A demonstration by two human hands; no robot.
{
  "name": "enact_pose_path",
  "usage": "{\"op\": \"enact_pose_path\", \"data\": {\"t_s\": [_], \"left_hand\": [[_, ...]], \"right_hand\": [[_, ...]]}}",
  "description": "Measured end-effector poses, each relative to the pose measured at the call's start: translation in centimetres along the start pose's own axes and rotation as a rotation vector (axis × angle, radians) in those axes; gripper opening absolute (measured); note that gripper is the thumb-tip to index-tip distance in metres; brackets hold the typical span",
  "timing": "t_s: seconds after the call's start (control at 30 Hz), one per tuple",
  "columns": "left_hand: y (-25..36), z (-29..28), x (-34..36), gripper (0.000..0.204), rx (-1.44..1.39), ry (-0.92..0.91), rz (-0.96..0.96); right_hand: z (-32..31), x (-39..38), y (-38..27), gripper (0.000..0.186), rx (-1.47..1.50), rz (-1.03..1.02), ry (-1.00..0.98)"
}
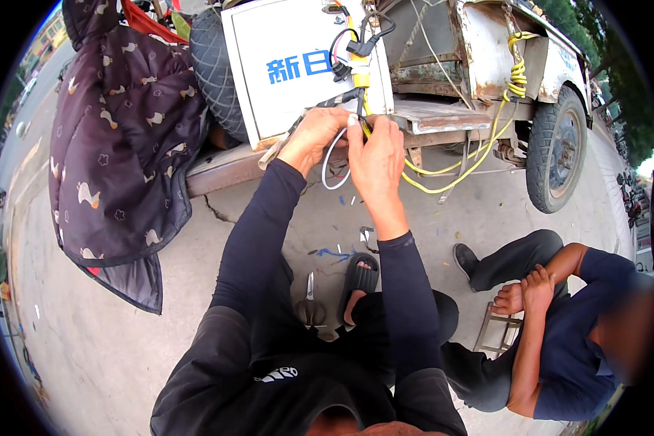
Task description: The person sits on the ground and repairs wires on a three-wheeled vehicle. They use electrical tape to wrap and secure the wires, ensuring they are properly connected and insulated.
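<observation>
Both hands meet at a bundle of cables hanging down the front of a white metal box [258, 87]. My left hand [315, 138] is closed, its fingertips pinched together at the bundle. From the right, my right hand [376, 156] closes in with its thumb up against the left fingertips. A thin white strip [325, 168] loops down between the hands; its ends are hidden by the fingers. Yellow tape [360, 76] wraps the bundle just above, beside black connectors [341, 70]. Yellow cables [432, 190] run off to the right.
Scissors [310, 305] and blue wire scraps [334, 254] lie on the concrete by my slippered foot [360, 280]. A seated person [559, 327] is at the right, arms crossed. A quilted cover [123, 145] hangs at the left; a rusty vehicle with a wheel [559, 152] stands ahead right.
</observation>
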State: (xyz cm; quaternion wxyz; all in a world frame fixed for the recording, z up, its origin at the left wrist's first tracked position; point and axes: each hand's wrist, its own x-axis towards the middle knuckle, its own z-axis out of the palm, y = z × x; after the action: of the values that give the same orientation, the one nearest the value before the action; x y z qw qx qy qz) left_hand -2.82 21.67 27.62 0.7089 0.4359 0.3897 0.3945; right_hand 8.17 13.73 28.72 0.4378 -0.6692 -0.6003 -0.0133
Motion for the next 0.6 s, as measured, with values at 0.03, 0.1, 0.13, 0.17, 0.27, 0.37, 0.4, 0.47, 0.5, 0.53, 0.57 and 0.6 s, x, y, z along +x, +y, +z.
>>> {"op": "enact_pose_path", "data": {"t_s": [0.03, 0.1, 0.13, 0.17, 0.27, 0.37, 0.4, 0.47, 0.5, 0.53, 0.57, 0.6], "left_hand": [[0.0, -0.1, -0.3, 0.013, -0.023, -0.013, 0.003], [-0.3, -0.8, -0.9, 0.013, -0.069, -0.034, 0.013], [-0.2, -1.3, -1.0, 0.014, -0.091, -0.057, 0.02], [-0.1, -1.6, -1.2, 0.014, -0.112, -0.04, 0.016], [0.4, -2.2, -2.2, 0.014, -0.141, -0.018, 0.015], [-0.3, -3.8, -2.3, 0.013, -0.062, -0.038, 0.04], [-0.1, -4.0, -2.9, 0.013, -0.02, -0.032, 0.043], [-0.6, -5.1, -2.7, 0.01, 0.026, -0.069, 0.069], [-0.6, -5.7, -2.9, 0.01, 0.028, -0.072, 0.101], [-0.6, -6.2, -3.0, 0.01, 0.03, -0.075, 0.133], [-0.6, -6.6, -3.1, 0.01, 0.031, -0.079, 0.166], [-0.4, -6.6, -3.6, 0.011, 0.009, -0.058, 0.186]], "right_hand": [[0.2, -0.2, -0.6, 0.037, -0.118, -0.066, 0.051], [0.6, -0.5, -1.5, 0.039, -0.138, -0.004, 0.043], [0.6, -0.6, -2.2, 0.04, -0.133, 0.044, 0.016], [0.5, -0.5, -2.8, 0.041, -0.128, 0.093, -0.01], [-0.4, 1.1, -4.4, 0.044, -0.064, 0.236, -0.218], [0.1, 1.0, -4.1, 0.046, 0.032, 0.286, -0.302], [0.3, 0.5, -4.3, 0.049, 0.074, 0.362, -0.322], [1.4, -0.2, -4.3, 0.05, 0.076, 0.404, -0.334], [1.7, -0.4, -4.9, 0.05, 0.082, 0.429, -0.339], [1.8, -0.3, -5.5, 0.048, 0.071, 0.42, -0.382], [2.0, -0.1, -6.0, 0.046, 0.061, 0.412, -0.424], [1.9, 0.1, -6.7, 0.044, 0.054, 0.408, -0.468]]}}
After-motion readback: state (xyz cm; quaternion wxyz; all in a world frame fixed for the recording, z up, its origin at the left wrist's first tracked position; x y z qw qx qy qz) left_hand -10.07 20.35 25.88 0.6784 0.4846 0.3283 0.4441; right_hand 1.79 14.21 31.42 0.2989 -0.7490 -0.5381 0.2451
